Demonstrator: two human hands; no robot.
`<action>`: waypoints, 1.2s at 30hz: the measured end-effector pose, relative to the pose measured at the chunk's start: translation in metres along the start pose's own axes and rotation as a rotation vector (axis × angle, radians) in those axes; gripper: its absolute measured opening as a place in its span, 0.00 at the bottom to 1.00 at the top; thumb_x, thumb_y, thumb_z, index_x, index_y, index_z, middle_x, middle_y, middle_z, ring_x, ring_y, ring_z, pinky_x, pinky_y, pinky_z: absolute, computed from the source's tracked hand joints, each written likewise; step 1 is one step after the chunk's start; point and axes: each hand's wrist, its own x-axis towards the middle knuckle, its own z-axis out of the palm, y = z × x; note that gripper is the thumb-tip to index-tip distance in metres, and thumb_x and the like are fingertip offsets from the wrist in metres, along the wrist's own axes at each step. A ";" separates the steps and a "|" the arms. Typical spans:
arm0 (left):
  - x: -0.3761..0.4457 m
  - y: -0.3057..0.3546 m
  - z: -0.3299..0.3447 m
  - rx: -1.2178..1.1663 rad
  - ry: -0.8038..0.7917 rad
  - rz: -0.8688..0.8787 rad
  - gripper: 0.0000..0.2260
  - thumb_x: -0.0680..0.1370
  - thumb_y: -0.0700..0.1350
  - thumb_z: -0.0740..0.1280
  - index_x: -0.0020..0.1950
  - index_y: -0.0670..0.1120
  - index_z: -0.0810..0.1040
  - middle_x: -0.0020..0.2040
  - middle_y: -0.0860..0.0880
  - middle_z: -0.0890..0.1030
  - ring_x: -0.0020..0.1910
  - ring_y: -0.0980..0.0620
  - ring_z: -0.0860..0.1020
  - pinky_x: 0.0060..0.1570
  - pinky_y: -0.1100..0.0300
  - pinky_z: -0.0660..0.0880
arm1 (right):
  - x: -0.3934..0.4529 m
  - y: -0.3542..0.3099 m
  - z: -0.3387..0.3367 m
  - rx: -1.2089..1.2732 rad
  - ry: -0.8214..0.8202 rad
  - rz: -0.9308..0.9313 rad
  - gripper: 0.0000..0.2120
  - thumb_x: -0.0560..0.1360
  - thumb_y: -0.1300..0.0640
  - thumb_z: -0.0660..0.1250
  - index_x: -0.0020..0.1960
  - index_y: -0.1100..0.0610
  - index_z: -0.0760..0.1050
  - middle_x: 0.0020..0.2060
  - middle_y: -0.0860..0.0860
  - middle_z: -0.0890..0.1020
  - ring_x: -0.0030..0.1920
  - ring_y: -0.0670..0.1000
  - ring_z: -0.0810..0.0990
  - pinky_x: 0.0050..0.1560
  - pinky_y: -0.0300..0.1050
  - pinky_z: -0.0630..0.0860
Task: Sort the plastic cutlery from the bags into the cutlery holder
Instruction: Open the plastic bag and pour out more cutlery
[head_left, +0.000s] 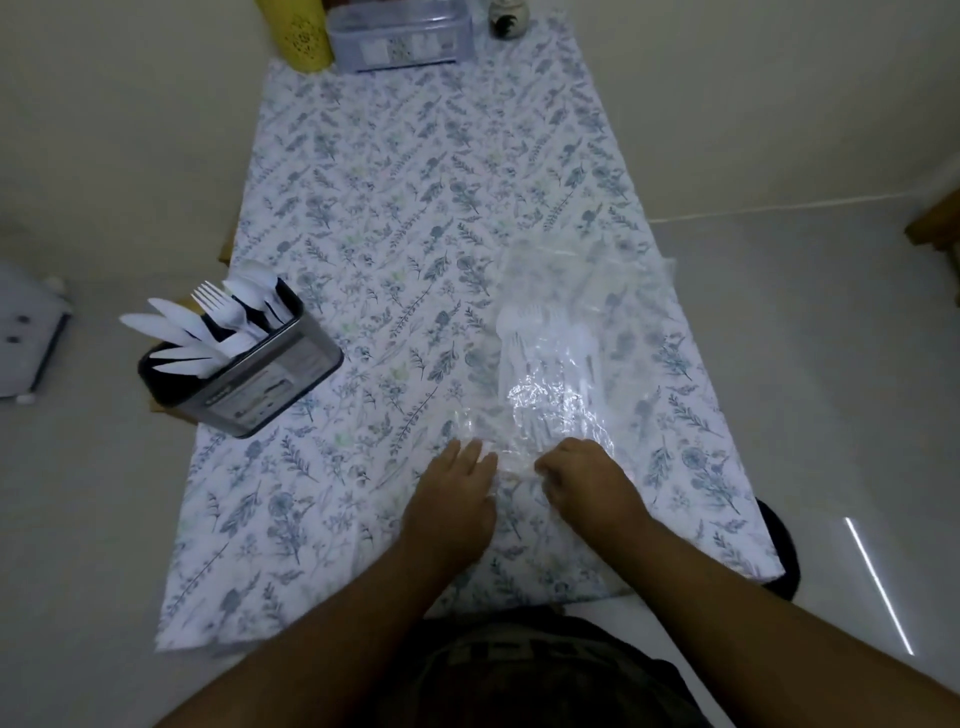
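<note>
At table's (363, 171) near edge, right hand (587, 478) apparently pinching bag (550, 364), left hand (457, 493) flat, holder (260, 384) left.

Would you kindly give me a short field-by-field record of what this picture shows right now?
surface: table with floral cloth
holder: cutlery holder at the table's left edge, already holding white knives, forks and spoons
bag: clear plastic bag of white forks, lying right of centre
left hand: left hand flat, fingers on the bag's near end
right hand: right hand curled, pinching the bag's near end
far end: patterned box, yellow container, small jar
</note>
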 end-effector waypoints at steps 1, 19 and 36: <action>-0.003 -0.001 -0.001 0.021 0.008 -0.019 0.28 0.79 0.53 0.57 0.78 0.44 0.63 0.78 0.41 0.62 0.78 0.40 0.57 0.77 0.47 0.56 | 0.002 -0.003 0.003 0.040 0.009 0.000 0.08 0.76 0.62 0.67 0.51 0.57 0.85 0.48 0.55 0.83 0.51 0.57 0.79 0.51 0.53 0.79; -0.019 -0.009 -0.006 0.059 0.130 0.171 0.28 0.73 0.48 0.66 0.73 0.45 0.69 0.71 0.41 0.71 0.71 0.41 0.68 0.72 0.47 0.65 | 0.006 -0.044 -0.001 0.485 0.135 0.294 0.05 0.79 0.59 0.70 0.50 0.56 0.85 0.43 0.48 0.84 0.45 0.46 0.80 0.41 0.28 0.68; -0.017 -0.019 -0.007 0.163 -0.014 0.387 0.32 0.78 0.52 0.61 0.80 0.47 0.56 0.80 0.40 0.55 0.79 0.40 0.50 0.77 0.46 0.47 | 0.001 -0.059 -0.039 0.196 0.179 0.131 0.11 0.81 0.60 0.67 0.61 0.58 0.83 0.56 0.54 0.85 0.57 0.53 0.83 0.60 0.41 0.75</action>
